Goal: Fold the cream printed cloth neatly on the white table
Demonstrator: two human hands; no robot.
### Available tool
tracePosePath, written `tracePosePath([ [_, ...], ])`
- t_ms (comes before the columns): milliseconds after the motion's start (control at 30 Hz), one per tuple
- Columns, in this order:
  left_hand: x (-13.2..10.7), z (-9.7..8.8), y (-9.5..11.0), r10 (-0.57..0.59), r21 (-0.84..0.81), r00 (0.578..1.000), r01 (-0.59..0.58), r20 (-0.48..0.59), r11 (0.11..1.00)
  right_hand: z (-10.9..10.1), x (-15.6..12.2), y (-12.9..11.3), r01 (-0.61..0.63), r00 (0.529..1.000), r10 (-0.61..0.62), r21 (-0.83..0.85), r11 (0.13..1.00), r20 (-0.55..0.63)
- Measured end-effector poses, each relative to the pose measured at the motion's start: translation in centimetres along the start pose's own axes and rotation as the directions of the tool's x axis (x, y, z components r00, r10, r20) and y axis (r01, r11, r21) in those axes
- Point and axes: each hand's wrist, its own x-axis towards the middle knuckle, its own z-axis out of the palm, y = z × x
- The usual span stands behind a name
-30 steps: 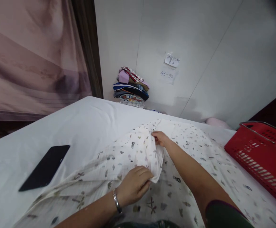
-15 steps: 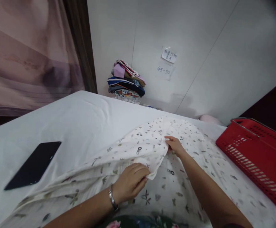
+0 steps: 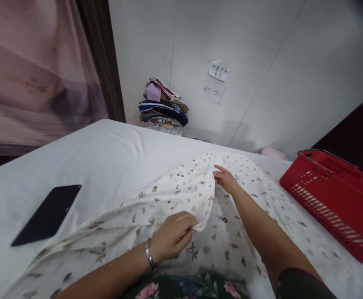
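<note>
A white cloth with small printed figures [image 3: 256, 199] lies spread over the white-covered table [image 3: 106, 158]. One flap of it is folded back toward the left. My left hand [image 3: 171, 238], with a metal bangle on the wrist, pinches the near corner of that flap. My right hand [image 3: 225, 179] reaches farther out and grips the flap's edge near its far end, fingers closed on the fabric.
A black phone [image 3: 47, 214] lies on the table at the left. A red plastic basket [image 3: 334, 203] stands at the right edge. A stack of folded clothes [image 3: 164, 106] sits against the back wall, below paper notes [image 3: 217, 79]. A pink curtain [image 3: 34, 70] hangs at the left.
My right hand slid along the flap's edge, first outward to the right, then farther away. The left hand kept its pinch on the corner. The view shifted a little.
</note>
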Motion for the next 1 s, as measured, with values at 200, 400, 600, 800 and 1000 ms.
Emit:
tracePosePath([
  [200, 0.3, -2.1, -0.1, -0.108, -0.092, 0.970, 0.090, -0.218, 0.992, -0.6, -0.5, 1.6, 0.168, 0.982, -0.182, -0.237, 0.957, -0.040],
  [400, 0.6, -4.7, 0.2, -0.067, -0.038, 0.919, 0.057, -0.388, 0.998, -0.5, -2.2, 1.6, 0.602, 0.788, -0.597, -0.398, 0.692, 0.153],
  [600, -0.5, -7.8, 1.2, -0.019, 0.073, 0.873, 0.062, -0.487, 0.995, -1.2, -2.4, 1.3, 0.491, 0.860, -0.481, -0.536, 0.687, 0.171],
  [800, -3.9, -10.1, 1.1, -0.211, 0.003, 0.647, 0.314, -0.733, 0.949, -2.3, -3.6, 0.9, 0.297, 0.953, -0.230, -0.467, 0.833, 0.195],
  [1000, -5.2, -10.8, 0.5, -0.237, -0.059, 0.419, 0.396, -0.877, 0.916, -3.6, -4.6, 0.4, 0.181, 0.949, -0.039, -0.440, 0.879, 0.313],
])
